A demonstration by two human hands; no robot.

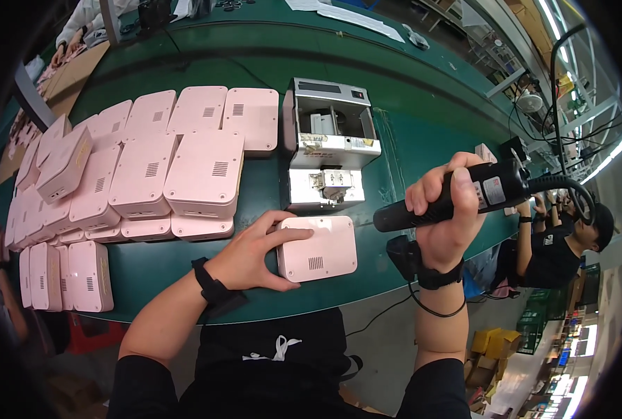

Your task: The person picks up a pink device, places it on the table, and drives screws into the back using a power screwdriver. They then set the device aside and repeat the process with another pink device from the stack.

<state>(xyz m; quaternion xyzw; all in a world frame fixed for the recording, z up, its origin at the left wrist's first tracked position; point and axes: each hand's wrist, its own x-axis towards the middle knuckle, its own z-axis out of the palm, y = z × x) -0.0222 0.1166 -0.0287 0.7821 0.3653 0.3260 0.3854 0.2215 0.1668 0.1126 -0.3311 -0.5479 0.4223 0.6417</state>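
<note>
The left hand point(251, 251) is spread wide over the left end of a pink box point(332, 253), its thumb at the near left corner and its index finger laid flat on the top face. The hand has hold of the box at that end, though how hard it presses I cannot tell. The box lies flat on the green table point(422, 119), vent slots toward the near side, with most of its top bare to the right of the fingers.

The right hand point(447, 206) is closed firmly round a black driver point(496, 185) — fingers wrapped over the barrel, thumb along it. The blunt nose sticks out to the left of this grip, toward the box but apart from it; a cable point(552, 105) leaves the other end, to the right, and rises.

Just beyond the left hand's box stands a silver machine point(342, 146), open on top. Left of the left hand, and farther off, many more pink boxes point(140, 171) are heaped in overlapping layers; a few stand on edge point(91, 276) at the near end. Each wrist, just behind its grip, wears a black strap point(440, 278). Well to the right of the driver sits a co-worker point(552, 248) in a dark cap.
</note>
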